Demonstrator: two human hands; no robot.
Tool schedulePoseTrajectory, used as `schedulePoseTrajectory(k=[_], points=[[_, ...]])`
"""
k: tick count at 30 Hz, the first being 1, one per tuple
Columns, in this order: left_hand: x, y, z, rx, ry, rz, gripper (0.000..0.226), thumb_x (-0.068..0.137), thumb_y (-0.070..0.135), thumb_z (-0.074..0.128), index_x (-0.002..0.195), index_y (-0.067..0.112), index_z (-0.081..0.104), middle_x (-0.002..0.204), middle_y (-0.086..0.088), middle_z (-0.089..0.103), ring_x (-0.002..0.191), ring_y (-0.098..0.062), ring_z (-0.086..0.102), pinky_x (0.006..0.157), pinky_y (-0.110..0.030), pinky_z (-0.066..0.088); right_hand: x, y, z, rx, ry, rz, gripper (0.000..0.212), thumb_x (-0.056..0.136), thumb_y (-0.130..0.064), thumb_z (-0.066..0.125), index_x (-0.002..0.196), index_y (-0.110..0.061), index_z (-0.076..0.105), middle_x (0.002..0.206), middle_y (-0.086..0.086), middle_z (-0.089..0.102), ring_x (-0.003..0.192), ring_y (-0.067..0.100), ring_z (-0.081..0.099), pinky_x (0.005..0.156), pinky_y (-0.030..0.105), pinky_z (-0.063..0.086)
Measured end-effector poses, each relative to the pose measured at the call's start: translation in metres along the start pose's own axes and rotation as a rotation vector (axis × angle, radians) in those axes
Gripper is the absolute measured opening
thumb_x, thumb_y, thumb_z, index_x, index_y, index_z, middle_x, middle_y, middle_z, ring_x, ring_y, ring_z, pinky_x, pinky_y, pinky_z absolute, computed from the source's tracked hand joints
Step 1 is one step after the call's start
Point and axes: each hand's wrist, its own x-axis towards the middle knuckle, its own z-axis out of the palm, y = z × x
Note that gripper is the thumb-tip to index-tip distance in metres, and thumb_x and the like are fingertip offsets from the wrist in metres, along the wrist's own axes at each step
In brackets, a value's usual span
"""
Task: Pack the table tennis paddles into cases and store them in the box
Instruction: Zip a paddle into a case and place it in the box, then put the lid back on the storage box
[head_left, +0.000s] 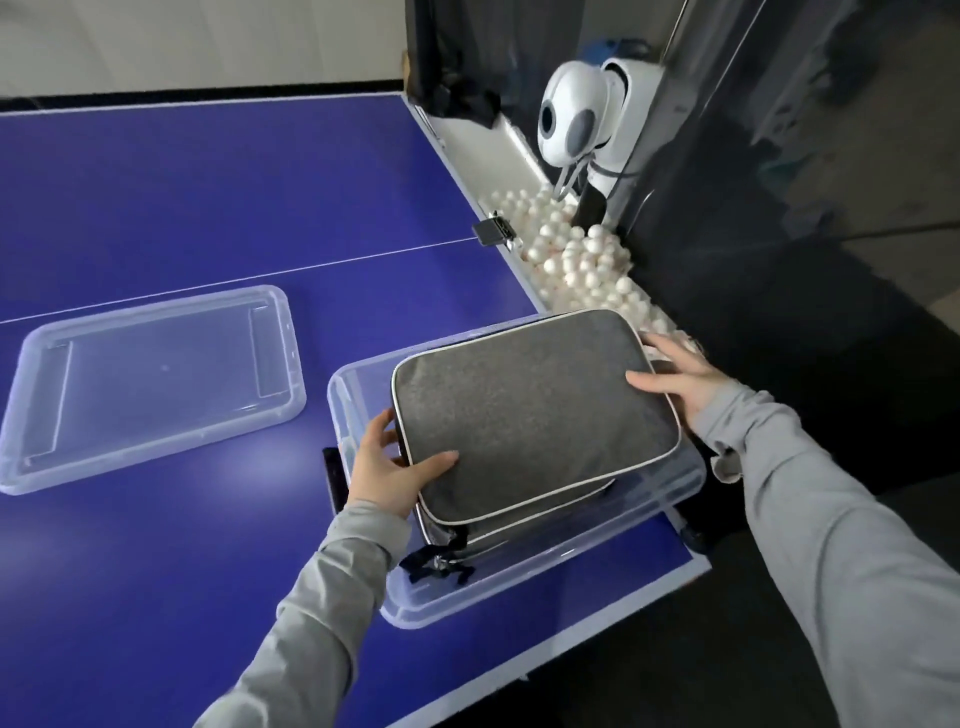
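Observation:
A grey paddle case (530, 410) with white piping lies over the clear plastic box (519, 582) at the blue table's near right corner. A second case (467, 540) shows beneath it, inside the box. My left hand (387, 467) holds the top case at its near-left corner, thumb on top and fingers at the side. My right hand (675, 379) holds the far-right edge, thumb lying on the fabric. No paddle is visible.
The box's clear lid (150, 384) lies upside down on the table (208, 208) to the left. Along the table's right edge runs a trough with several white balls (576, 254) and a white ball machine (576, 119). The floor on the right is dark.

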Motion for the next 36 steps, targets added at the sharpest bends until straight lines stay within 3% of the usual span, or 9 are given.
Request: schedulePoseTrajectory(k=[3,8,11,16,19,23,27,33,36], points=[[0.008,-0.019,0.007,0.069,0.108,-0.011,0.083,0.061,-0.005,0.082,0.132,0.010,0.044,0.125,-0.011,0.051,0.102,-0.031,0.058,0.093,-0.050,0.049,0.014,0.011,0.008,-0.045,-0.022,0.031,0.052,0.080,-0.001,0.065,0.126,-0.021,0.053,0.110,0.017,0.060,0.098,0.029,0.059,0.092,0.043,0.048],[0.023,-0.046,0.012,0.141,0.192,-0.087,0.096,0.055,-0.001,0.087,0.135,0.015,0.037,0.129,-0.010,0.052,0.112,-0.029,0.056,0.099,-0.048,0.044,0.031,0.043,0.016,-0.171,-0.020,0.042,0.060,0.079,-0.007,0.070,0.133,-0.018,0.046,0.117,0.003,0.056,0.102,0.018,0.056,0.087,0.030,0.045],[0.029,-0.055,0.020,0.205,0.209,-0.137,0.099,0.054,0.000,0.088,0.137,0.013,0.035,0.128,-0.010,0.054,0.114,-0.028,0.055,0.099,-0.044,0.045,0.037,0.059,0.015,-0.245,-0.010,0.032,0.059,0.078,-0.011,0.072,0.131,-0.016,0.048,0.118,0.004,0.057,0.104,0.018,0.056,0.091,0.028,0.044],[0.023,-0.066,0.030,0.354,0.299,-0.180,0.091,0.056,0.010,0.088,0.133,0.016,0.042,0.120,-0.005,0.060,0.106,-0.023,0.058,0.086,-0.025,0.042,0.040,0.077,0.013,-0.300,-0.034,0.013,0.058,0.078,-0.011,0.072,0.131,-0.015,0.048,0.123,0.005,0.058,0.110,0.019,0.056,0.097,0.028,0.044],[0.021,-0.064,0.033,0.412,0.365,-0.170,0.089,0.056,0.014,0.088,0.133,0.021,0.044,0.120,-0.003,0.061,0.107,-0.025,0.058,0.088,-0.028,0.043,0.038,0.080,0.012,-0.279,-0.021,-0.024,0.057,0.079,-0.010,0.071,0.130,-0.018,0.048,0.114,0.000,0.059,0.093,0.006,0.058,0.075,0.007,0.045],[0.020,-0.063,0.034,0.433,0.348,-0.188,0.090,0.058,0.013,0.087,0.136,0.021,0.041,0.125,-0.004,0.059,0.110,-0.025,0.057,0.093,-0.030,0.043,0.032,0.083,0.011,-0.292,-0.096,-0.040,0.062,0.078,-0.011,0.073,0.131,-0.023,0.044,0.116,-0.011,0.057,0.103,0.007,0.056,0.095,0.029,0.044],[0.019,-0.067,0.034,0.377,0.319,-0.189,0.090,0.060,0.008,0.086,0.137,0.018,0.039,0.125,-0.007,0.056,0.108,-0.024,0.057,0.095,-0.032,0.044,0.028,0.086,0.012,-0.338,-0.125,-0.080,0.067,0.075,-0.010,0.075,0.127,-0.033,0.039,0.105,-0.031,0.050,0.093,-0.013,0.052,0.089,0.022,0.040],[0.016,-0.071,0.038,0.297,0.312,-0.198,0.092,0.063,0.004,0.083,0.139,0.017,0.034,0.130,-0.011,0.053,0.114,-0.029,0.054,0.100,-0.043,0.043,0.029,0.086,0.013,-0.386,-0.126,-0.084,0.072,0.077,-0.011,0.073,0.138,-0.022,0.036,0.115,-0.013,0.054,0.098,0.002,0.052,0.088,0.020,0.038],[0.014,-0.064,0.042,0.467,0.315,-0.192,0.095,0.067,0.014,0.082,0.144,0.015,0.025,0.139,-0.013,0.043,0.124,-0.029,0.046,0.106,-0.037,0.037,0.028,0.079,0.012,-0.497,-0.119,-0.109,0.079,0.075,-0.014,0.076,0.140,-0.014,0.031,0.137,0.005,0.046,0.120,0.019,0.048,0.104,0.034,0.037]])
